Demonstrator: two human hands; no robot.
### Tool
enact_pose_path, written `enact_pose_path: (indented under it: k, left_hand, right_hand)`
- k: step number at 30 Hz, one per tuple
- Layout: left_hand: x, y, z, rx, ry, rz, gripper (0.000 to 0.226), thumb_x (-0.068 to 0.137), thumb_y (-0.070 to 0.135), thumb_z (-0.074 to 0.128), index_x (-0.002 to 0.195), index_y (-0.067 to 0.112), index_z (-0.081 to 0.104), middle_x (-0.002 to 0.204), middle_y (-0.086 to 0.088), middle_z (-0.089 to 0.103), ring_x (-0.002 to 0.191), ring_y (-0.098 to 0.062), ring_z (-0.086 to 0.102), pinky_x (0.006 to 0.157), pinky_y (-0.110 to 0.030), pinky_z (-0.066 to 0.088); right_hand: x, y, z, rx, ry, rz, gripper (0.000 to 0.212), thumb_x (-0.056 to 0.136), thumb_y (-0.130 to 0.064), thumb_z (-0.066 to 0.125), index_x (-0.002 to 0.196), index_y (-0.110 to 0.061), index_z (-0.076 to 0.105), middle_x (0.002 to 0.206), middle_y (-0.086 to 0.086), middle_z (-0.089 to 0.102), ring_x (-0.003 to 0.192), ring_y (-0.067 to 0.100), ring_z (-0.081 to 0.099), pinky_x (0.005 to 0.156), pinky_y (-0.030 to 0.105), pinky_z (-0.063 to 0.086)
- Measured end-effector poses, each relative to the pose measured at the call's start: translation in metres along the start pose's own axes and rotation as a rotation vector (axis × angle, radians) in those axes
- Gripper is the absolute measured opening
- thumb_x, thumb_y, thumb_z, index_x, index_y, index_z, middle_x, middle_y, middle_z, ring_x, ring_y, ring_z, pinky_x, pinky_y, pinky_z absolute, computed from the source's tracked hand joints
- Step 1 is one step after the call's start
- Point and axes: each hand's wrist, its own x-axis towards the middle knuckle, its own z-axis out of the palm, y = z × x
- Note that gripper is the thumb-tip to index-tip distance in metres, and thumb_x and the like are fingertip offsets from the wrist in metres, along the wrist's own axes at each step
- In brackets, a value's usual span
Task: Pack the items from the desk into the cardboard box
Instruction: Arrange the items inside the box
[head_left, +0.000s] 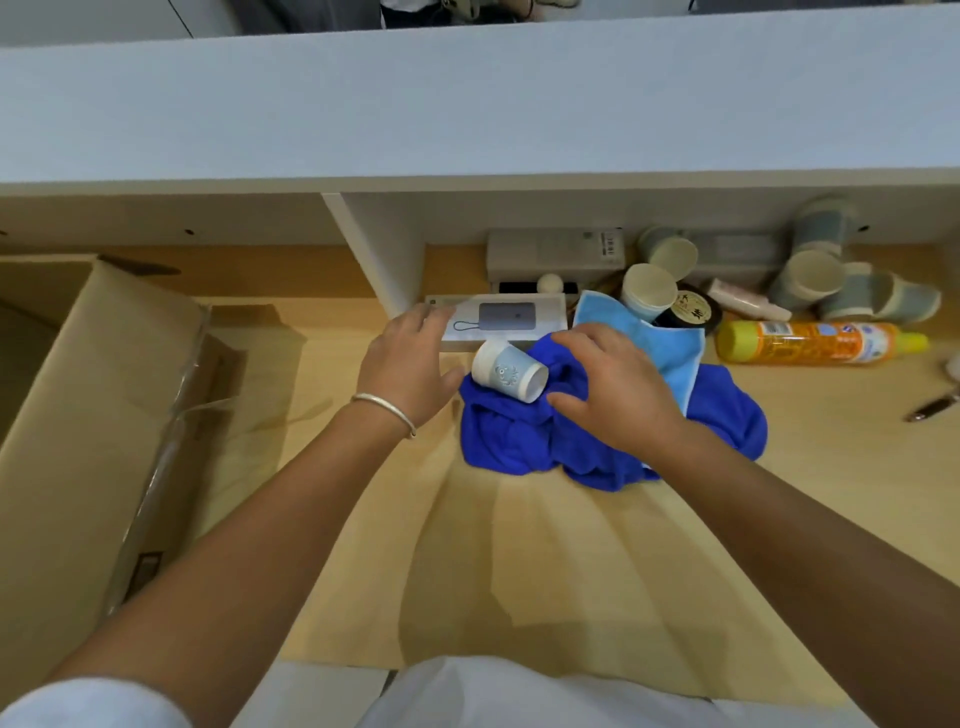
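Surface: pale wooden desk (571, 561) under a white shelf (467, 104).
Box: brown cardboard box (78, 415) stood open at frame left.
Cup: small white-and-blue paper cup (506, 370) lay tipped on a crumpled blue cloth (519, 431), frame centre.
Left hand (405, 364): fingers spread, relaxed, beside the cup.
Right hand (613, 395): fingers spread, pressed on the cloth.

Both forearms bare, reaching forward from the lower corners and converging toward the middle. Left hand (410, 364) palm down, fingers loosely spread and extended forward, thumb angled inward to the right; thin silver bangle (384, 410) around the left wrist. Right hand (610, 387) palm down, fingers gently curved and spread, thumb stretched leftward below the fingers; nothing plainly pinched. Hands close together, not touching. White short sleeve (88, 706) at the left upper arm.
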Motion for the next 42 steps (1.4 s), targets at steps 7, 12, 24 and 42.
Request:
enact_pose_path:
  k: [7,12,24,42]
  left_hand:
    - [0.049,-0.013,0.022,0.06,-0.198,0.041,0.075,0.076,0.024,0.072,0.141,0.022,0.035,0.139,-0.005,0.04,0.118,-0.029,0.046,0.083,-0.034,0.044]
    - [0.085,-0.012,0.043,0.1,-0.264,0.115,0.084,0.07,0.019,0.077,0.142,0.021,0.033,0.143,-0.008,0.038,0.12,-0.034,0.044,0.093,-0.039,0.043]
    - [0.111,-0.022,0.065,0.164,-0.338,0.116,0.088,0.065,0.014,0.082,0.139,0.014,0.036,0.133,-0.01,0.048,0.118,-0.03,0.049,0.086,-0.036,0.047]
    - [-0.043,-0.056,-0.069,0.085,0.087,-0.077,0.066,0.061,0.043,0.077,0.115,0.02,0.048,0.104,-0.002,0.053,0.089,-0.02,0.049,0.062,-0.029,0.037]
  right_hand:
    - [0.027,-0.001,0.026,-0.011,-0.038,-0.053,0.063,0.081,-0.04,0.067,0.137,-0.021,0.045,0.135,0.002,0.047,0.122,0.024,0.044,0.104,0.04,0.035]
    - [0.038,-0.005,0.05,-0.008,-0.088,-0.066,0.067,0.079,-0.042,0.068,0.138,-0.023,0.043,0.136,-0.001,0.046,0.124,0.02,0.042,0.11,0.045,0.029]
    - [0.044,-0.013,0.064,-0.019,-0.115,0.017,0.061,0.082,-0.026,0.066,0.138,-0.022,0.044,0.133,0.0,0.048,0.114,0.024,0.049,0.103,0.04,0.036]
    - [-0.024,-0.097,-0.008,0.196,0.104,-0.255,0.056,0.079,-0.021,0.069,0.132,-0.024,0.049,0.129,-0.008,0.049,0.111,0.013,0.048,0.082,0.03,0.049]
